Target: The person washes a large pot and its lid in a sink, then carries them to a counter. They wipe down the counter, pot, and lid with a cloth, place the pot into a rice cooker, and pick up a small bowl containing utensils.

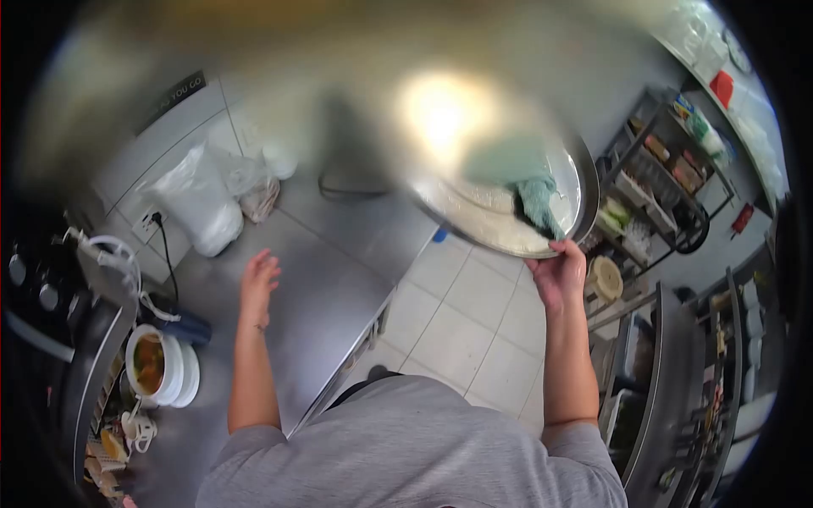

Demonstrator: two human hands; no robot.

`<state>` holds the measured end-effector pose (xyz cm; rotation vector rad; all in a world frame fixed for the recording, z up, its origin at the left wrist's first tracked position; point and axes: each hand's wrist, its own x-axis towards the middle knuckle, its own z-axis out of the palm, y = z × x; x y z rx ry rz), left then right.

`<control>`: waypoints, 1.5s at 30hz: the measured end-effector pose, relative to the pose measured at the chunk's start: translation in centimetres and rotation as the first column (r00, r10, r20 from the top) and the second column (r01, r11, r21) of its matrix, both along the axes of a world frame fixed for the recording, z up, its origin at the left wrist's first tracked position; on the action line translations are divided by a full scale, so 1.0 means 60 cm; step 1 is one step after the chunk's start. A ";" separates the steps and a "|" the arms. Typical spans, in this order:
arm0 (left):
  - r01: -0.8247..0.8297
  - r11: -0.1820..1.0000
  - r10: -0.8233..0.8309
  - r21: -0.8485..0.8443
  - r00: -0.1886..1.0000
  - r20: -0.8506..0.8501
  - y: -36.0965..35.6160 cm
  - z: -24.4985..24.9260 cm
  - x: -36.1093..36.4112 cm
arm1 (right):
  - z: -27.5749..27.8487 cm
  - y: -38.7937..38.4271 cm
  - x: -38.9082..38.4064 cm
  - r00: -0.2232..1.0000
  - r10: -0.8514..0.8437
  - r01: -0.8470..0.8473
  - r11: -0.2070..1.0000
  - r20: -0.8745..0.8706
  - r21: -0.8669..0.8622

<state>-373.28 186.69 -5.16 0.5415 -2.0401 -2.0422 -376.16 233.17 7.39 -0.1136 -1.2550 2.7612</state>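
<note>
My right hand point(560, 273) grips the near rim of a wide, round metal tray point(483, 234), held up and tilted over the floor. A green cloth point(537, 203) lies in the tray, its tail hanging down close to my fingers. Glare and a lens smear blur the tray's far side. Over the steel counter point(326, 279), my left hand point(259, 284) is raised with its fingers apart and nothing in it. The nearest things to it are a filled white plastic bag point(199, 203) and a clear bag point(258, 190) against the wall.
On the left stand a white bowl of soup point(149, 362), a white cup point(138, 430) and a black appliance with knobs point(48, 288). A shelf rack point(669, 169) with goods is at the right, above a wooden round point(605, 278). White floor tiles point(453, 313) lie between the counters.
</note>
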 end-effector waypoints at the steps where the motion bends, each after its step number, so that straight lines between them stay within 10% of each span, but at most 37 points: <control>1: 0.034 0.999 -0.034 0.011 0.999 -0.003 0.024 0.006 -0.046 | 0.020 0.001 -0.063 0.999 0.037 -0.036 0.999 -0.029 0.036; 5: 0.313 0.945 -0.301 0.092 0.945 -0.124 0.137 0.079 -0.214 | 0.068 -0.017 -0.306 0.996 0.086 -0.084 0.995 -0.029 0.058; 15: 0.267 0.745 0.021 0.611 0.907 -0.421 0.198 0.189 -0.642 | 0.028 -0.022 -0.712 0.825 0.528 -0.565 0.780 0.204 0.267; 16: 0.193 0.756 0.089 0.625 0.916 -0.391 0.211 0.174 -0.658 | 0.007 -0.016 -0.780 0.970 0.202 -0.035 0.673 -0.137 0.739; 17: 0.123 0.762 0.159 0.636 0.916 -0.368 0.226 0.168 -0.676 | -0.003 -0.016 -0.846 0.801 0.039 0.566 0.276 -0.597 0.777; 18: 0.023 0.770 0.267 0.637 0.896 -0.355 0.252 0.171 -0.693 | 0.059 -0.038 -0.847 0.725 0.106 0.669 0.125 -0.680 0.733; 19: 0.049 0.801 0.268 0.596 0.861 -0.431 0.283 0.188 -0.707 | 0.079 -0.054 -0.888 0.771 0.376 0.373 0.386 -0.514 0.844; 22: 0.005 0.808 0.307 0.589 0.850 -0.428 0.341 0.178 -0.755 | 0.056 -0.121 -0.961 0.766 0.628 -0.045 0.259 -0.133 0.965; 24: -0.022 0.804 0.333 0.594 0.844 -0.420 0.381 0.190 -0.762 | -0.036 -0.169 -1.076 0.806 0.524 0.484 -0.317 -0.274 0.816; 29: 0.001 0.872 0.222 0.490 0.891 -0.396 0.417 0.211 -0.772 | 0.000 -0.335 -1.281 0.658 0.648 0.514 -0.013 -0.385 0.858; 34: -0.083 0.774 0.385 0.628 0.849 -0.362 0.350 0.186 -0.800 | 0.057 -0.270 -0.961 0.051 0.981 0.298 0.162 -0.186 0.941; 39: -0.077 0.727 0.462 0.683 0.790 -0.402 0.355 0.198 -0.742 | 0.053 -0.109 -1.082 0.514 0.797 0.237 -0.486 0.316 0.841; 41: -0.141 0.844 0.416 0.518 0.781 -0.466 0.391 0.216 -0.733 | -0.003 -0.103 -1.190 0.740 0.662 0.391 -0.273 -0.123 0.879; 43: -0.132 0.847 0.398 0.515 0.800 -0.449 0.416 0.224 -0.737 | -0.015 -0.167 -1.308 0.468 0.581 0.772 0.098 -0.666 0.628; 45: -0.059 0.901 0.258 0.430 0.870 -0.420 0.434 0.233 -0.751 | 0.038 -0.280 -1.351 0.463 0.416 0.677 0.404 -0.783 0.615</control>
